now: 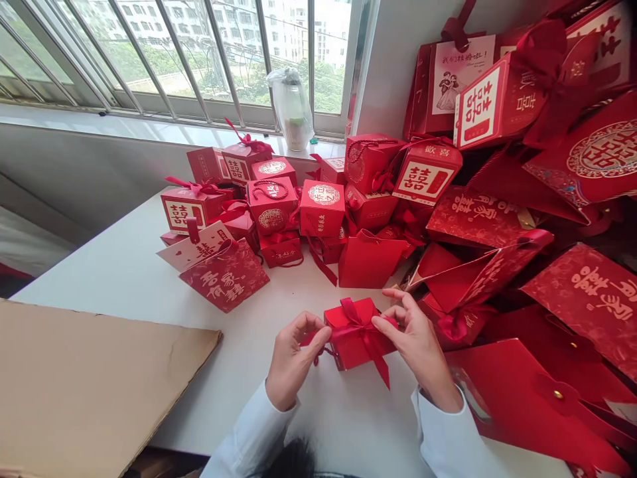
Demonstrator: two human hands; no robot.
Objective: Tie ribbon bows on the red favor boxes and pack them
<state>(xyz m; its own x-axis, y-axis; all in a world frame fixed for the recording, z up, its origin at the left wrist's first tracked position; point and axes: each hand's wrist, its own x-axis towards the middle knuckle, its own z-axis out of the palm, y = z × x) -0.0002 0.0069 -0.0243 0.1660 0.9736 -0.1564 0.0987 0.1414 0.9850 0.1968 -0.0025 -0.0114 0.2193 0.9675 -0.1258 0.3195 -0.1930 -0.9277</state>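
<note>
Here's the small red box (354,357), sitting on the counter (259,352) right between the two hands, a ribbon (371,342) crossing its top! The left hand (292,362) pinches one side of that ribbon, thumb against finger; the right hand (419,344) nips the other, remaining fingers fanned loosely. Just beyond the right hand stands a plain red box (371,261), and a heap of red bags (512,378) crowds its outer side, hemming it in. Beyond the left hand, a red gift bag (226,277); farther out left, a cardboard sheet (94,378) covers the counter's edge.
</note>
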